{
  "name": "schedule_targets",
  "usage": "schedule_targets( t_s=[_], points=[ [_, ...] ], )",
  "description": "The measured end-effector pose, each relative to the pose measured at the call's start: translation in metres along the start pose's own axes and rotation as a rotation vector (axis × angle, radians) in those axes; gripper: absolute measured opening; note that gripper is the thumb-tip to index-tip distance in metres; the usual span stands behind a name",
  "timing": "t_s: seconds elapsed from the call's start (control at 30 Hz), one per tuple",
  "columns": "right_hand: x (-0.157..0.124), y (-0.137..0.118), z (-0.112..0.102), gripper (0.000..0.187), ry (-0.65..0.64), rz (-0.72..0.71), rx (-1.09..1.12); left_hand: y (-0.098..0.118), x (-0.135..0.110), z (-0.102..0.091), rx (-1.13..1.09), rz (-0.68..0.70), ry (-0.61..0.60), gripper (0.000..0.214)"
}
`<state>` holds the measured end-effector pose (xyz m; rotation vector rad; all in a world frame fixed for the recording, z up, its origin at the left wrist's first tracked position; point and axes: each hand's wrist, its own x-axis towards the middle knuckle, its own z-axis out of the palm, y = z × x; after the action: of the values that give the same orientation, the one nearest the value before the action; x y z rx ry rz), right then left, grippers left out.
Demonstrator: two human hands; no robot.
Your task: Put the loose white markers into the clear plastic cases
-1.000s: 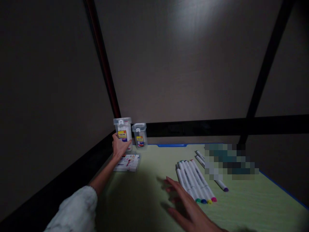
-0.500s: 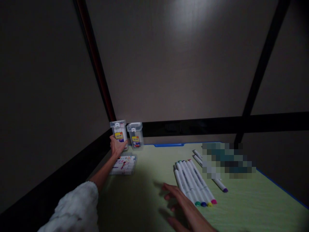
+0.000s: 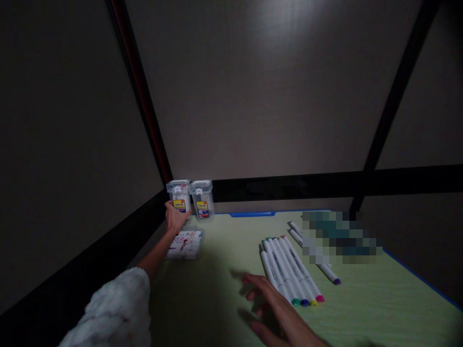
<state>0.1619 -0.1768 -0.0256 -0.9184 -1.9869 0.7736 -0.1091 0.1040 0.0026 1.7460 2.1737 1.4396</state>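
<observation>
At the far left of the table, my left hand (image 3: 176,220) is closed around a clear plastic marker case (image 3: 180,195) with a lid and a yellow label. The case stands upright, its lower part partly behind my fingers. Close against its right side is a second clear case (image 3: 202,198) of the same kind. A flat clear pack of white markers (image 3: 188,245) lies below my left wrist. My right hand (image 3: 277,308) hovers at the front with fingers apart and holds nothing. Beside it lies a row of several white markers (image 3: 289,270) with coloured ends.
More white markers (image 3: 327,272) lie to the right, partly covered by a blurred-out patch (image 3: 342,236). The green tabletop (image 3: 217,289) has a blue edge and a blue handle (image 3: 253,214) at the back. Walls (image 3: 267,120) stand behind and left.
The case in my left hand has shifted slightly right and turned a little, so its lid now meets the neighbouring case's lid. My right hand stays nearly still.
</observation>
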Motion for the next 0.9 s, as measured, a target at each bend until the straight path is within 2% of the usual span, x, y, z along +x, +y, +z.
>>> schedule_targets(
  t_s=[0.5,0.9],
  points=[
    [0.0015,-0.0002,-0.0006,0.071,-0.018,-0.004,-0.026,-0.0038,0.003,0.0059,0.119,-0.034,-0.04,0.077],
    [0.0006,-0.0059,-0.0026,0.064,-0.062,0.099,-0.027,0.0023,0.0,0.0058,0.192,-0.056,-0.021,0.079]
  ],
)
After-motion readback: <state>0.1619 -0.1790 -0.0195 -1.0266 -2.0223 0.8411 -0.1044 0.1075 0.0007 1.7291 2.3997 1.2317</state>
